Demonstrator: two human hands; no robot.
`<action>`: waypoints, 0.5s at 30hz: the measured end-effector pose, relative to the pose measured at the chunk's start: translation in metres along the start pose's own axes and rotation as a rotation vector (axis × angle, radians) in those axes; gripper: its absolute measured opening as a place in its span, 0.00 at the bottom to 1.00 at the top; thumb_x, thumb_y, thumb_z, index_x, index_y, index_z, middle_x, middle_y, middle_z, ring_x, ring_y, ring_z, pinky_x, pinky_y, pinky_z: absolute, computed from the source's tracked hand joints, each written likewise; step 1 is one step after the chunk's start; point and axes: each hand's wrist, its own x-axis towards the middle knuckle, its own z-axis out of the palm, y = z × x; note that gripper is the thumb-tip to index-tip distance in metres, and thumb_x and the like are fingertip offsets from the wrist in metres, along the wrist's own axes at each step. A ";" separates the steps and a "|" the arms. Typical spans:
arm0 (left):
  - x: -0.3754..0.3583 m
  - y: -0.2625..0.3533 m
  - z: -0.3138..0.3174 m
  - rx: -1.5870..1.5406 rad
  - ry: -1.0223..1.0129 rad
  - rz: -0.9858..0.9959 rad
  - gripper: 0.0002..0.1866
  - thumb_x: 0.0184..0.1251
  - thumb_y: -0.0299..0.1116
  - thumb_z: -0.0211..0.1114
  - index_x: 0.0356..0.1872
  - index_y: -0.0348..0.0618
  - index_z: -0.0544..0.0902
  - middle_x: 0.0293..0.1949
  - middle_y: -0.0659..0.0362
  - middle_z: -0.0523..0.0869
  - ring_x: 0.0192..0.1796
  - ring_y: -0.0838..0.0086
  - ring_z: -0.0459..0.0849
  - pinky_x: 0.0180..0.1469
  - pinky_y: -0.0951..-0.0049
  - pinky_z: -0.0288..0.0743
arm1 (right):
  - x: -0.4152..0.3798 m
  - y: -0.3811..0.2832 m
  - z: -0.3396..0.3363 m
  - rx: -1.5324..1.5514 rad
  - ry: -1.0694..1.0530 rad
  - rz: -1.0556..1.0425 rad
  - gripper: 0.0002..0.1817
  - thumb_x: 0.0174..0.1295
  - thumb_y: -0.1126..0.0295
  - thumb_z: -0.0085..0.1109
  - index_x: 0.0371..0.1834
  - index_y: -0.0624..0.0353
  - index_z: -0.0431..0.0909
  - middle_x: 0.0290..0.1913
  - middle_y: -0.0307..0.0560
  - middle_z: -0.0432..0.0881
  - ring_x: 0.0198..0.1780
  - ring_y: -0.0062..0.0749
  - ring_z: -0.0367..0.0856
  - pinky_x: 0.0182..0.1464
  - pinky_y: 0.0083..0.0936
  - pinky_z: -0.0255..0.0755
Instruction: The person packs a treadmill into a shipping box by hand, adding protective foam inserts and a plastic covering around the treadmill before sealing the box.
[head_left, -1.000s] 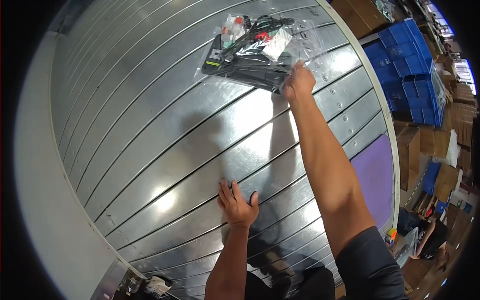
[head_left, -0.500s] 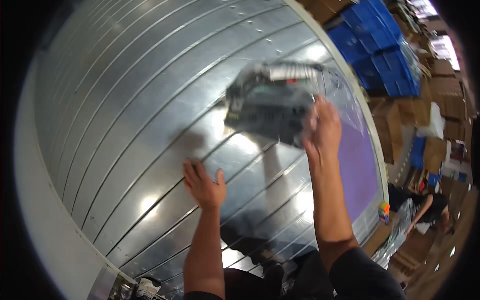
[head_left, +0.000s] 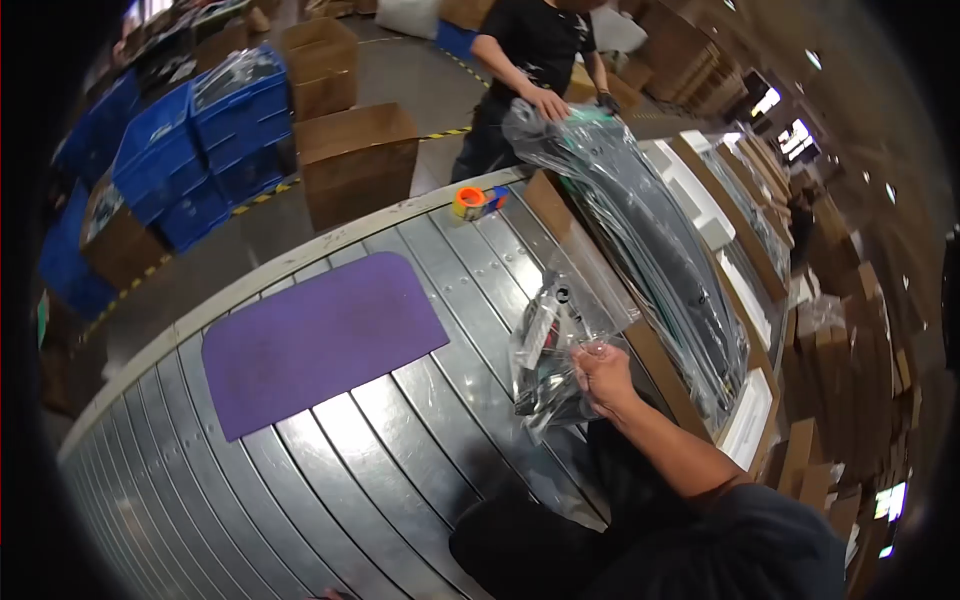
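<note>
My right hand [head_left: 604, 380] is closed on a clear plastic bag [head_left: 540, 350] with dark parts and a white label inside. The bag hangs beside an open long carton [head_left: 665, 362], over the slatted metal table [head_left: 330, 500]. In that carton lies a long bundle of dark parts in clear plastic [head_left: 650, 230]. Only a sliver of my left hand [head_left: 335, 595] shows at the bottom edge, its fingers mostly cut off. Left of the bag, a purple mat [head_left: 320, 335] lies flat on the table.
An orange tape roll [head_left: 468, 203] sits near the table's far edge. Across the carton, a person [head_left: 530, 60] rests a hand on the plastic-wrapped bundle. Blue crates [head_left: 240, 120] and a brown cardboard box [head_left: 357, 165] stand on the floor beyond. White foam pieces [head_left: 695, 195] lie at the right.
My view has swung right, bringing the long carton and the person into sight. The bag, still in my right hand, has moved from above the table to the carton's side. My left hand has nearly left view.
</note>
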 end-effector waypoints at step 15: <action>0.040 0.291 -0.559 -1.049 0.156 0.215 0.33 0.52 0.32 0.69 0.56 0.23 0.66 0.64 0.37 0.61 0.55 0.47 0.74 0.55 0.60 0.71 | 0.166 -0.151 -0.333 0.714 0.522 -0.415 0.06 0.59 0.75 0.57 0.37 0.65 0.73 0.22 0.40 0.74 0.19 0.20 0.68 0.21 0.17 0.59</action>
